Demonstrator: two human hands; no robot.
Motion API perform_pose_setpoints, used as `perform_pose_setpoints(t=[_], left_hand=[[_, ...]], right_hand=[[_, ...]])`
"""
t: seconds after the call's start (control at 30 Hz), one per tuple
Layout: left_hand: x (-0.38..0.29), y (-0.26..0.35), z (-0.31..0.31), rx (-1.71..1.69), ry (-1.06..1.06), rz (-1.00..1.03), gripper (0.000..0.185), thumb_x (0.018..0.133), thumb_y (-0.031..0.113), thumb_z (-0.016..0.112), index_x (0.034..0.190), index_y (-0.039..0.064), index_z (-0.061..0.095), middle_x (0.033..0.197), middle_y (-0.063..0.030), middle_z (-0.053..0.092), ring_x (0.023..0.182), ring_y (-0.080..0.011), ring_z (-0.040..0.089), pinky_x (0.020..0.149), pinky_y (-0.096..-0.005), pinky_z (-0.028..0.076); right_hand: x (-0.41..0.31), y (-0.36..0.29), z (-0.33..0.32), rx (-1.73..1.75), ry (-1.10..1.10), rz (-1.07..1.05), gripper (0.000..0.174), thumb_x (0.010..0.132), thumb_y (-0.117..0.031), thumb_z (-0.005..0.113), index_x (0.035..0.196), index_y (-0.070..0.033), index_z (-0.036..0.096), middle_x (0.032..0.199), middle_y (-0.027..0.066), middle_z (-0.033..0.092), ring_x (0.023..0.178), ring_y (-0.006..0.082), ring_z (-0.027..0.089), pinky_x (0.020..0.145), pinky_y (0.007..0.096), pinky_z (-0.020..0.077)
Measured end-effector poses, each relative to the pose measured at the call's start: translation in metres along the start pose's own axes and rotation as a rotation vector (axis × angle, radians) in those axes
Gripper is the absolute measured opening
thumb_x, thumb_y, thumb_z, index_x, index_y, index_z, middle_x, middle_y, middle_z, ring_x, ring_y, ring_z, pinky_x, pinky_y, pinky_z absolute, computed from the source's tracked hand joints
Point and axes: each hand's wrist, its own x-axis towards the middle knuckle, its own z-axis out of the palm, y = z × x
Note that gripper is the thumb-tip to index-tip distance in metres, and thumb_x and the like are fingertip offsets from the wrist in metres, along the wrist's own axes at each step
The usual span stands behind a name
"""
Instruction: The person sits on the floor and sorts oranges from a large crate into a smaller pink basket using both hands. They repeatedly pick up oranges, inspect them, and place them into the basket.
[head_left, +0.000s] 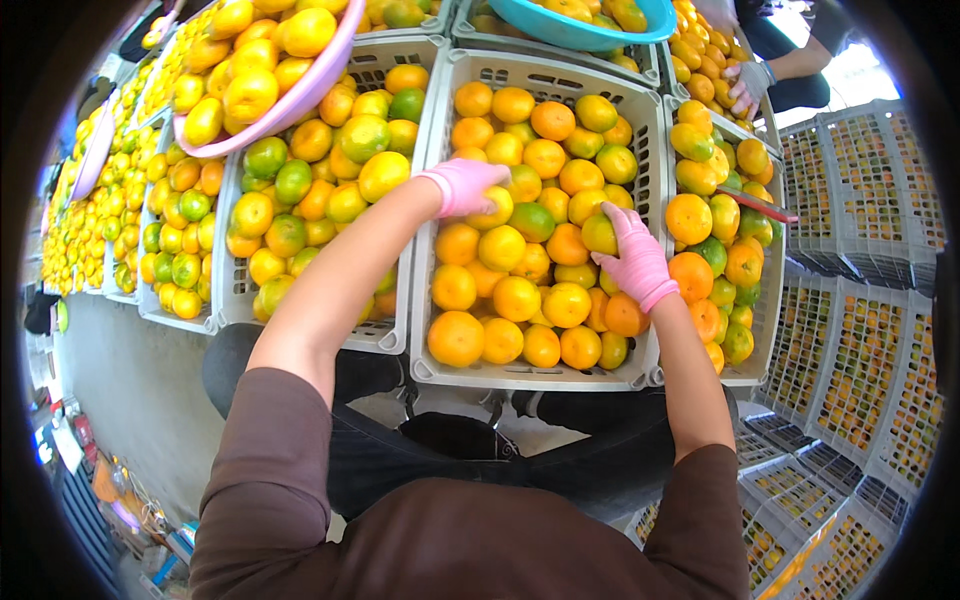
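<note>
Directly before me stands a grey plastic crate (536, 381) filled with orange, yellow and partly green mandarins. My left hand (466, 187), in a pink glove, curls over a yellow mandarin (493, 210) on the crate's left side. On the right side, my right hand (637, 259), gloved in pink too, has its thumb and fingers around a greenish-yellow mandarin (599, 234). Both fruits are level with the top layer, and whether they are lifted off it I cannot tell. A greener mandarin (532, 221) lies between the hands.
A pink basin (330, 82) of mandarins rests on the left crate (386, 341); a blue basin (592, 34) sits at the back. In the right crate (772, 315) lies a red-handled tool (761, 205). Stacked full crates (840, 352) stand at right. Another person's gloved hand (748, 86) touches fruit.
</note>
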Motion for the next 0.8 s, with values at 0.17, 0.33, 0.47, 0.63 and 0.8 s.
perform_pose_setpoints(t=[0.17,0.33,0.47,0.63,0.8], left_hand=[[-0.016,0.005,0.006,0.336,0.183,0.065,0.05,0.088,0.027,0.077,0.134,0.012,0.062,0.124,-0.0193,0.069,0.111,-0.0394,0.066,0.099,-0.0457,0.052],[-0.077,-0.017,0.004,0.313,0.658,0.066,0.044,0.091,0.026,0.074,0.131,0.012,0.064,0.121,-0.014,0.07,0.115,-0.036,0.063,0.107,-0.047,0.047],[-0.125,-0.017,0.007,0.185,0.586,0.103,0.039,0.092,0.018,0.072,0.129,0.01,0.066,0.12,-0.0142,0.069,0.114,-0.0367,0.062,0.105,-0.0464,0.049],[-0.157,0.022,0.02,0.0,0.556,0.171,0.035,0.092,0.013,0.07,0.126,0.008,0.067,0.115,-0.0141,0.07,0.11,-0.0371,0.064,0.1,-0.0448,0.052],[-0.105,0.05,0.033,0.116,0.378,0.274,0.034,0.09,0.01,0.068,0.124,0.008,0.065,0.12,-0.0143,0.07,0.108,-0.0369,0.067,0.095,-0.0462,0.055]], right_hand=[[0.008,0.015,-0.006,0.241,-0.21,0.232,0.071,0.087,-0.029,0.08,0.147,-0.006,0.049,0.131,0.0272,0.065,0.121,0.0422,0.064,0.106,0.0428,0.0501],[0.006,0.009,-0.003,0.776,0.133,0.392,0.062,0.099,-0.046,0.07,0.138,-0.001,0.056,0.112,0.0092,0.069,0.083,0.0119,0.064,0.069,0.028,0.055],[0.031,-0.008,-0.003,1.243,0.17,0.43,0.061,0.103,-0.05,0.063,0.141,-0.003,0.054,0.116,0.0089,0.069,0.094,0.019,0.07,0.078,0.0312,0.0568],[0.039,-0.017,0.013,0.2,0.284,0.146,0.043,0.104,-0.042,0.058,0.124,-0.006,0.066,0.109,0.0201,0.075,0.101,0.0341,0.073,0.086,0.0446,0.0565],[0.018,-0.029,0.05,-0.38,-0.037,0.212,0.04,0.097,-0.048,0.062,0.11,-0.01,0.068,0.102,0.0186,0.076,0.099,0.038,0.07,0.088,0.049,0.0545]])
